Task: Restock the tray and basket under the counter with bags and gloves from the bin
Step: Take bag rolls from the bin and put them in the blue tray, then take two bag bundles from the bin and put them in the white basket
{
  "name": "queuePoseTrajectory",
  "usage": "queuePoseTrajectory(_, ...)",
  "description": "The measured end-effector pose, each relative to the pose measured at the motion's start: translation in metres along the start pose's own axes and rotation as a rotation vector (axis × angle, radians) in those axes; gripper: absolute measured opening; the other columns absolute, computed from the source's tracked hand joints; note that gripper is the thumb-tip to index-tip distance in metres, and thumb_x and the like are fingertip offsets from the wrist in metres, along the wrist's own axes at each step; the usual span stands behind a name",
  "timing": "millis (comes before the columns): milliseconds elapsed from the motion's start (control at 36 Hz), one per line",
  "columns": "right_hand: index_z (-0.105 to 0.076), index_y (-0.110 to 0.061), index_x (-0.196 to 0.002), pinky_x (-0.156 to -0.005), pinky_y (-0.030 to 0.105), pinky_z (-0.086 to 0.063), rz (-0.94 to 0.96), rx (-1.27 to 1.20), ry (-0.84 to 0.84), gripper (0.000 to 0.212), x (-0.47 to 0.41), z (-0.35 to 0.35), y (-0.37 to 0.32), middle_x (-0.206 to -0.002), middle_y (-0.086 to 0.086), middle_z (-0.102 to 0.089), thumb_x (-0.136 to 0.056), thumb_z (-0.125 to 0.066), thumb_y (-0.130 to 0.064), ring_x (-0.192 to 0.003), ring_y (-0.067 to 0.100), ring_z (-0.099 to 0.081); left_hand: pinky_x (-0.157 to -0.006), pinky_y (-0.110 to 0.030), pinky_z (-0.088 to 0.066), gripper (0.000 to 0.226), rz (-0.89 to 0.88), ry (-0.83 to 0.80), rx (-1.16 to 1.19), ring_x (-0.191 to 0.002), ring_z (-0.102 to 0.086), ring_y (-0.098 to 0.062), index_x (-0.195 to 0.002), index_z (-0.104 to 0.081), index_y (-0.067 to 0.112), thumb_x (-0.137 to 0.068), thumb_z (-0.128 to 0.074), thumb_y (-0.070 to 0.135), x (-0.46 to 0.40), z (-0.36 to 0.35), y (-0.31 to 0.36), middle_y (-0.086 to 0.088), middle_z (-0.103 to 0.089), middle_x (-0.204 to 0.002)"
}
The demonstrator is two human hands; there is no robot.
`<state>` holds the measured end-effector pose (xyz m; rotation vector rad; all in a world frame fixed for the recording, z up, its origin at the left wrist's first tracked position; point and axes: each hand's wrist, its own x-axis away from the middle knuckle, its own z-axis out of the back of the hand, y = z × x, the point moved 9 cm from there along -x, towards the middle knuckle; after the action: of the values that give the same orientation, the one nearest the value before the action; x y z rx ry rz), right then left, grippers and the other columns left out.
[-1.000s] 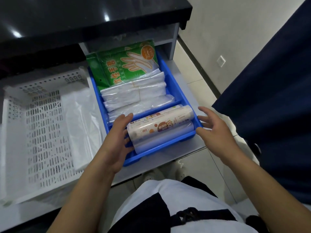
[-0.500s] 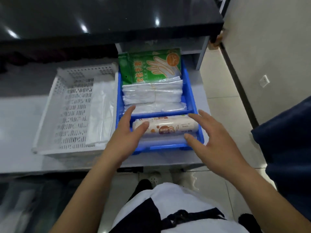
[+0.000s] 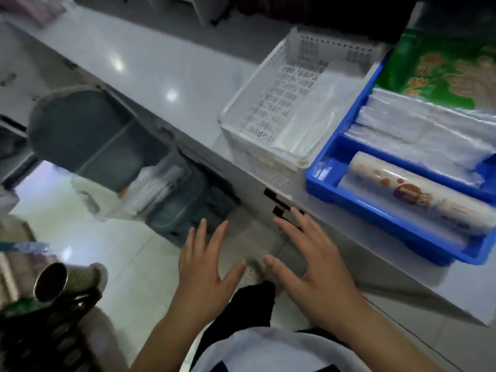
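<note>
Left hand: we find the left hand spread flat, fingers apart, empty, hovering over the floor below the shelf edge.
Right hand: we find the right hand likewise spread and empty, just beside the left, its fingertips near the shelf front; it touches nothing we can see.
Tray: the blue tray sits on the shelf at right. Its near compartment holds a roll of bags lying lengthwise; the far compartment holds clear flat packs, with a green glove pack behind them.
Basket: the white perforated basket stands touching the tray's left side; we note clear plastic sheets along its right inner wall.
Bin: the grey bin stands on the floor left of the hands, well apart from the tray, with white and clear packets inside.
Image quality: blurred; we cannot read labels.
</note>
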<state>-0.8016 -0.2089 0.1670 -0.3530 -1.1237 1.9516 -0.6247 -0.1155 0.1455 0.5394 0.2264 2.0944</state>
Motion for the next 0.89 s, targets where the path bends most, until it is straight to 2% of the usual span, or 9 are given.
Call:
queuePoseTrajectory(56,-0.031,-0.046,-0.147,-0.120,0.045,-0.018,0.009,0.040,-0.058,0.075,-0.007,-0.019,-0.011,-0.162,-0.018,-0.012,-0.079,-0.033,-0.079,-0.149,0.005,-0.005,-0.122,-0.043,-0.004,0.078,0.039,0.011,0.044,-0.150,0.017,-0.012,-0.151,-0.007,0.050,-0.086,-0.045,0.070,0.003,0.002,-0.023,0.010,0.012,-0.165)
queuePoseTrajectory(194,-0.031,-0.047,-0.146,-0.120,0.043,-0.021,0.014,0.081,-0.107,0.086,-0.026,-0.061,-0.045,-0.162,-0.018,-0.011,-0.072,-0.026,-0.090,-0.149,0.005,-0.006,-0.120,-0.043,0.006,0.077,0.050,0.007,0.032,-0.147,0.025,-0.012,-0.148,0.004,0.054,-0.087,-0.041,0.070,-0.005,0.017,-0.074,0.011,0.018,-0.163)
queuePoseTrajectory(306,-0.031,-0.048,-0.145,-0.120,0.044,-0.019,-0.016,0.087,-0.131,0.081,-0.046,-0.099,-0.072,-0.162,-0.020,-0.008,-0.074,-0.035,-0.085,-0.149,0.006,-0.005,-0.118,-0.042,0.012,0.080,0.079,0.005,0.034,-0.146,0.027,-0.013,-0.149,0.006,0.052,-0.088,-0.042,0.070,-0.011,0.041,-0.126,0.009,0.020,-0.163)
queuePoseTrajectory(528,-0.037,-0.040,-0.146,-0.119,0.044,-0.022,0.039,0.167,-0.152,0.082,-0.106,-0.190,-0.140,-0.163,-0.011,-0.014,-0.074,-0.040,-0.078,-0.149,0.011,-0.012,-0.119,-0.047,0.008,0.083,0.157,0.006,0.067,-0.149,0.022,-0.021,-0.151,0.007,0.047,-0.088,-0.040,0.071,-0.025,0.076,-0.247,0.004,0.018,-0.164)
queuePoseTrajectory(639,-0.038,-0.041,-0.145,-0.117,0.035,-0.022,0.068,0.203,-0.170,0.071,-0.128,-0.219,-0.169,-0.162,-0.010,-0.017,-0.081,-0.052,-0.067,-0.148,0.008,-0.014,-0.119,-0.050,0.006,0.082,0.199,0.026,0.142,-0.150,0.019,-0.022,-0.150,0.008,0.050,-0.087,-0.040,0.072,-0.033,0.088,-0.292,0.006,0.016,-0.165)
queuePoseTrajectory(750,-0.045,-0.040,-0.141,-0.109,0.028,-0.025,0.106,0.248,-0.160,0.068,-0.152,-0.230,-0.194,-0.158,-0.012,-0.026,-0.078,-0.052,-0.066,-0.142,0.002,-0.021,-0.120,-0.050,0.004,0.081,0.234,0.004,0.243,-0.150,0.018,-0.022,-0.149,0.006,0.052,-0.087,-0.040,0.073,-0.049,0.089,-0.322,0.006,0.013,-0.165)
queuePoseTrajectory(833,-0.049,-0.038,-0.138,-0.107,0.029,-0.029,0.120,0.273,-0.155,0.068,-0.179,-0.243,-0.204,-0.155,-0.015,-0.030,-0.077,-0.049,-0.069,-0.136,-0.002,-0.024,-0.121,-0.050,0.004,0.081,0.249,-0.015,0.266,-0.150,0.017,-0.023,-0.150,0.006,0.050,-0.088,-0.039,0.072,-0.068,0.085,-0.339,0.005,0.012,-0.165)
queuePoseTrajectory(889,-0.049,-0.039,-0.139,-0.110,0.034,-0.030,0.103,0.300,-0.189,0.069,-0.200,-0.259,-0.202,-0.156,-0.013,-0.029,-0.077,-0.049,-0.069,-0.141,0.005,-0.026,-0.120,-0.049,0.006,0.082,0.267,-0.029,0.241,-0.150,0.019,-0.023,-0.151,0.007,0.048,-0.088,-0.039,0.071,-0.080,0.083,-0.349,0.004,0.013,-0.165)
